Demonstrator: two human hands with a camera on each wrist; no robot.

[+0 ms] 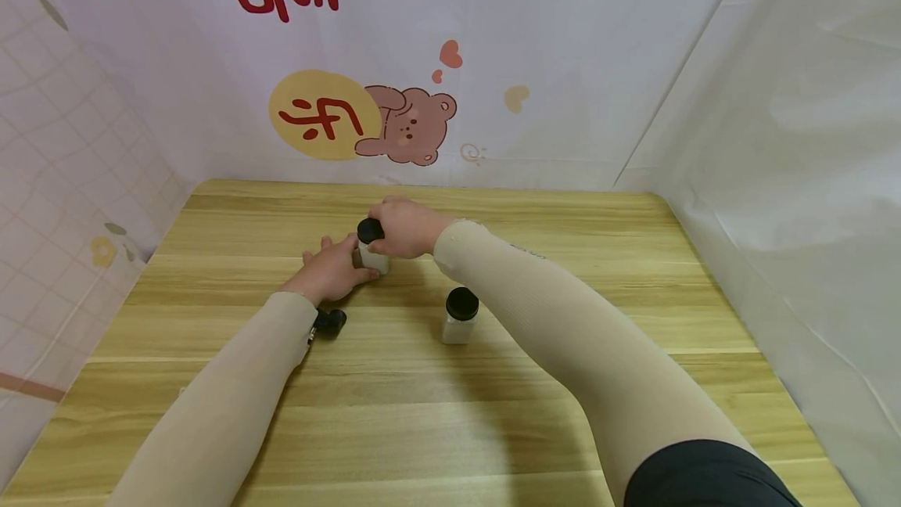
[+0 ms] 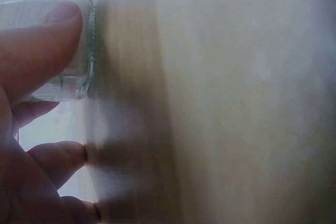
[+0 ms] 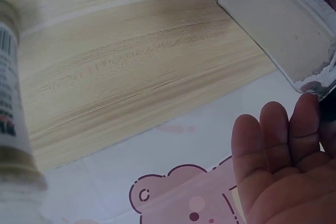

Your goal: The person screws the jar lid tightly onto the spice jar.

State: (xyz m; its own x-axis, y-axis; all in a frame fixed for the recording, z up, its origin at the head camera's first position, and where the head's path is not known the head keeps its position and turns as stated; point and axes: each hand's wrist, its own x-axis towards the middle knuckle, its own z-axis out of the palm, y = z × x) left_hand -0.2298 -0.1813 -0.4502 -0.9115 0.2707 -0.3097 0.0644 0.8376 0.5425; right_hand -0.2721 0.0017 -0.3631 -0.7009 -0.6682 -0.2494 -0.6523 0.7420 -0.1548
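Observation:
A square glass jar point(image 1: 376, 260) of pale powder, with a black lid point(image 1: 370, 230), stands near the back of the table. My left hand point(image 1: 331, 268) holds its glass body low between thumb and forefinger; in the left wrist view the thumb point(image 2: 52, 45) lies across the glass. From the right, my right hand point(image 1: 408, 227) grips the lid, its palm partly hiding it. In the right wrist view, powder fills most of the jar point(image 3: 278, 24), while several fingers point(image 3: 262, 140) extend beside it. Closer to me, a second black-lidded jar point(image 1: 459, 327) stands upright.
The wooden table point(image 1: 394, 429) ends at a white printed curtain point(image 1: 563, 37) behind, with more curtain along both sides. A small black device point(image 1: 329, 321) sits at the left wrist. The second jar stands beneath the right forearm's point(image 1: 535, 303) inner side.

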